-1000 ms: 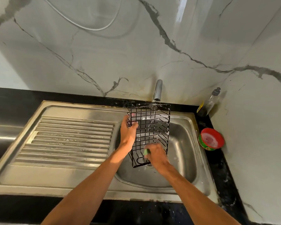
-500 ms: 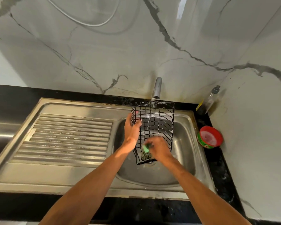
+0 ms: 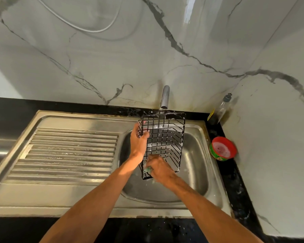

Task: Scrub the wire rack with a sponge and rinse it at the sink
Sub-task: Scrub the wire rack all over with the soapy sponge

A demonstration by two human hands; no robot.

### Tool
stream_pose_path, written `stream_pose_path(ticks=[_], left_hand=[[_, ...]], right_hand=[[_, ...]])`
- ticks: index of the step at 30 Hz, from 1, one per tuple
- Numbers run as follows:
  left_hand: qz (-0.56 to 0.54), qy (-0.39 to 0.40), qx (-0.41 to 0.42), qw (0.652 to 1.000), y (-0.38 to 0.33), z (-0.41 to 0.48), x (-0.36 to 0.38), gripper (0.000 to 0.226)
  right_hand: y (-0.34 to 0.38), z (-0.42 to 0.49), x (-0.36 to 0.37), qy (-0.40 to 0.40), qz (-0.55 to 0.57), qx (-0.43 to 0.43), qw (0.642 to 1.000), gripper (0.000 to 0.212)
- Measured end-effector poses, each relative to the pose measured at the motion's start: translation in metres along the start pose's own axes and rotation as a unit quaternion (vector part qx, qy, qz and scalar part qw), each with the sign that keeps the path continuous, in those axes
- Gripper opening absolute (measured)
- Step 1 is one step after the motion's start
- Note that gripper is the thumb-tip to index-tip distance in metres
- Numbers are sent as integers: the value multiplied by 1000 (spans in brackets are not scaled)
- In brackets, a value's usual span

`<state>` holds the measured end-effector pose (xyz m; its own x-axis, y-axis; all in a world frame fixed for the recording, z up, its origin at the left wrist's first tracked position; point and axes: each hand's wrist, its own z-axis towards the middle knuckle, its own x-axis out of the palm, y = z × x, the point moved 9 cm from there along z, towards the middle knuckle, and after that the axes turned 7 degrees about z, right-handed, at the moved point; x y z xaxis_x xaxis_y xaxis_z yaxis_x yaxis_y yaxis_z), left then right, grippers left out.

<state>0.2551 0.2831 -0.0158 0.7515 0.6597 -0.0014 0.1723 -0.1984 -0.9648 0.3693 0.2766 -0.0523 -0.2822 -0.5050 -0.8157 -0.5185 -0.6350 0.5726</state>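
We hold the rack [image 3: 167, 137] tilted up over the sink [image 3: 198, 160], its far edge just under the tap [image 3: 165, 97] and its near corner dipping toward the basin. Our left hand [image 3: 139, 142] grips the rack's left edge, fingers curled round the wires. Our right hand [image 3: 159, 168] clutches a green sponge [image 3: 147, 170] and presses it against the rack's near left corner; most of the sponge is hidden under the fingers. White suds cling to the wires along the top and right side. To the left of the basin lies the ribbed drainboard [image 3: 68, 151]. On the black counter [image 3: 235, 190] to the right, a red tub [image 3: 222, 149] sits just beside the sink, and a clear bottle [image 3: 219, 111] stands in the corner by the wall.
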Motion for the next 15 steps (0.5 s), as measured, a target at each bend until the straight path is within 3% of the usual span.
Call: stream_pose_path(ticks=[4,7,10,13,15], left_hand=[[14,-7,0,1000,8,4,-8,84],[16,-14,0,1000,5,1,-8,63],[25,-21,15,999,1,1,-10,65],[21,-18,11,1000,9,4,-12,61],[18,-16,3,1000,6,1,-11,70]], right_hand=[[-37,-1,-43,-49,-132,56,988,18],[-24,-5,-21,33,-176,72,981,21],[-26,-5,-16,118,-198,78,970,25],[-31,6,-36,96,-195,82,973,24],[-22,8,-34,72,-180,59,979,23]])
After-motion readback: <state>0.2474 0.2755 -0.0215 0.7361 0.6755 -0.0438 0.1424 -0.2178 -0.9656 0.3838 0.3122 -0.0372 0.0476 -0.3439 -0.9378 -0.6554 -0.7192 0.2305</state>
